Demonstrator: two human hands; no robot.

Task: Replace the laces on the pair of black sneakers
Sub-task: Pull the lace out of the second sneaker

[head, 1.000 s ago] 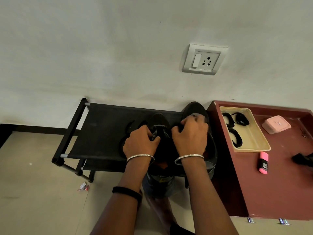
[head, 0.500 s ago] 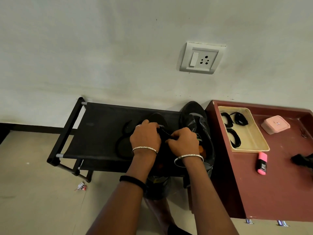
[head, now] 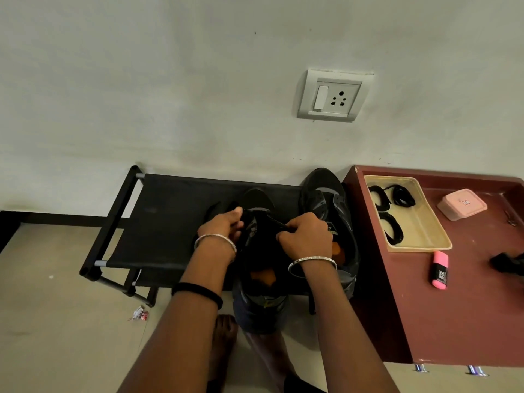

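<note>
The left grip (head: 224, 226) is holding the sneaker (head: 261, 279) at the rack's (head: 170, 219) front edge; the right grip (head: 307, 236) is pinching its lace (head: 276, 221); the second sneaker (head: 326, 199) is standing at the right edge

A maroon table (head: 453, 321) fills the right side, standing against a pale wall. On the table's far left corner sits a shallow beige tray (head: 422, 222). Right of the tray, still on the table, is a pink lidded box (head: 462, 204). Just in front of the tray lies a pink highlighter (head: 440, 270). A dark object (head: 507, 262), too cropped to identify, rests at the table's right edge. Left of the table stands a low black shoe rack (head: 170, 217). On the wall above the table's left end is a white switch-and-socket plate (head: 334, 95). Well left of the table, a crumpled wrapper (head: 139, 313) lies on the beige floor.
</note>
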